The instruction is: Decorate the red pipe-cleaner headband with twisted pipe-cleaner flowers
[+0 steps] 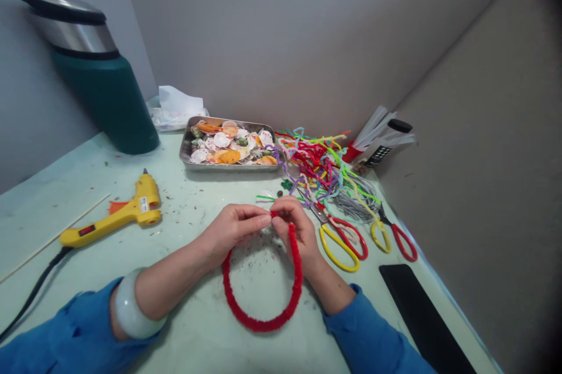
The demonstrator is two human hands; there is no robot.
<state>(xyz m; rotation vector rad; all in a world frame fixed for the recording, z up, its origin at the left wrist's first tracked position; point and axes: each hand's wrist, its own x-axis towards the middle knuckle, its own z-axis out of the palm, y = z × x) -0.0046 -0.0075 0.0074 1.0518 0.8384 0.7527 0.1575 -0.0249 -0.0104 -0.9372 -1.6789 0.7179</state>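
A red fuzzy hoop (263, 325), which looks wrapped in pipe cleaner, hangs in a wide loop towards me above the table. My left hand (239, 226) is closed, thumb and forefinger pinching a small red bit at the top of the loop. Facing it, my right hand (299, 227) also pinches there, its fingertips nearly touching the left ones. One stretch of the hoop runs up across the right palm and ends near the thumb. The left side of the loop disappears behind the left hand, so how the ends meet is hidden.
Behind the hands stand a metal tray (232, 168) of shells and a heap of colourful pipe cleaners (314, 157). Scissors (340, 245) and a second pair (395, 233) lie right, near a black flat object (424, 315). Left are a yellow glue gun (118, 216) and green flask (108, 99).
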